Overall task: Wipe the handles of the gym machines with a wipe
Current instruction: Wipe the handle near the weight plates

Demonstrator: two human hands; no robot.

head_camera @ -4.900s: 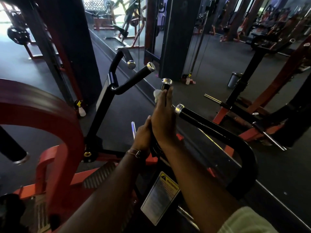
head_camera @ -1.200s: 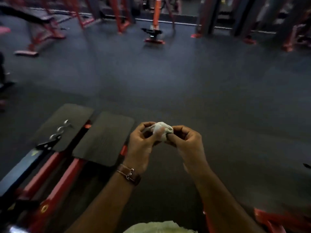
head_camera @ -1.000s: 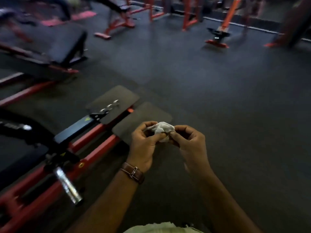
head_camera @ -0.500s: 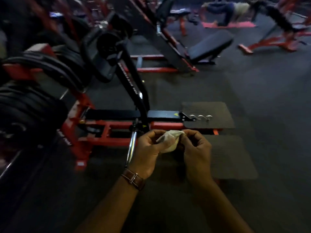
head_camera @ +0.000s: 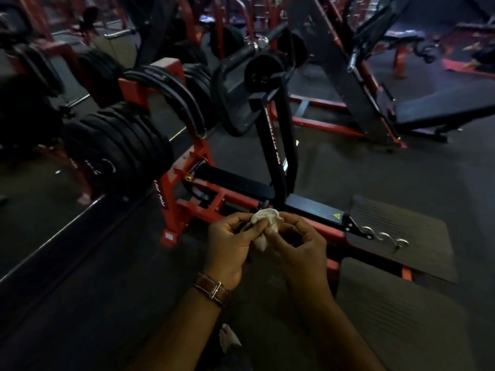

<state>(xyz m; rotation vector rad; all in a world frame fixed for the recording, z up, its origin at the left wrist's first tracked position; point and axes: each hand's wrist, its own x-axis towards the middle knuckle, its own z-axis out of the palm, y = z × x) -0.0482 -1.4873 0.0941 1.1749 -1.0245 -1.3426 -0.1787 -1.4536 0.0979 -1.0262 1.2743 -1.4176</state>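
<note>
Since the earlier frame a red and black machine (head_camera: 278,145) has been brought nearer. The wipe (head_camera: 263,223) is pinched between left hand (head_camera: 230,247) and right hand (head_camera: 297,247), probably being refolded for wiping.

Black weight plates (head_camera: 126,145) stacked on a red rack (head_camera: 171,210), dark rubber floor (head_camera: 388,170) around

Open floor (head_camera: 401,167) right of upright post (head_camera: 278,145); plate stacks (head_camera: 120,145) crowding left, prob. tight.
</note>
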